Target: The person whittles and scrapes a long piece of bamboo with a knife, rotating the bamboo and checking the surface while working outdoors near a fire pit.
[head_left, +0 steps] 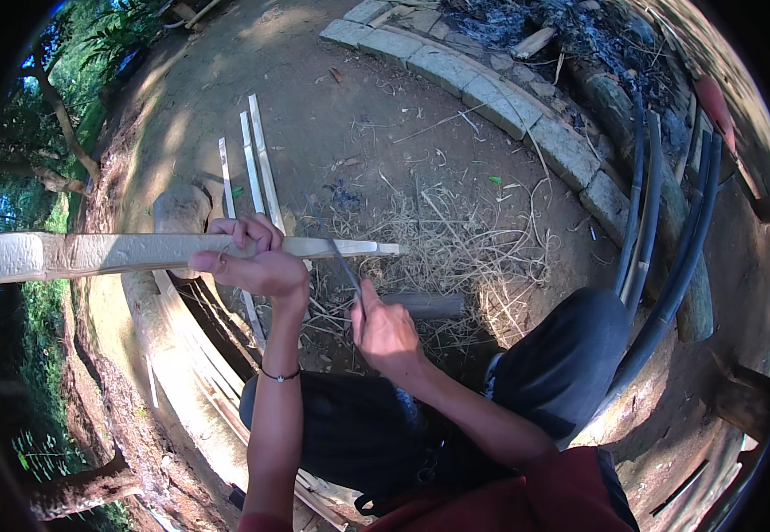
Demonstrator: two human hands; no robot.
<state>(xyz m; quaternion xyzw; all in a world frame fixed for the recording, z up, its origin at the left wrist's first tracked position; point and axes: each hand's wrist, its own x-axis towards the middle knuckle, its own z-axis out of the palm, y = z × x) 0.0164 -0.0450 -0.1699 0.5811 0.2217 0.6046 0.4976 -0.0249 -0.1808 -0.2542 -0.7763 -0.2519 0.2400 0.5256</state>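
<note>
My left hand (261, 262) is wrapped around a long pale split bamboo strip (128, 254), thumb on its near side. The strip runs level from the left rim of the view to a narrower end right of my hand. My right hand (387, 335) is closed on the handle of a knife (346, 268), most of that handle hidden by the fingers. Its dark, thin blade slants up and to the left, crossing the strip between my left hand and the narrow end. Whether the edge touches the strip I cannot tell.
Thin shavings (456, 248) cover the ground ahead of my knees. Several pale strips (263, 164) lie beyond my left hand, near a log end (181, 210). A curved stone border (500, 97) rings ashes (549, 35). Dark bent poles (673, 266) lie at the right.
</note>
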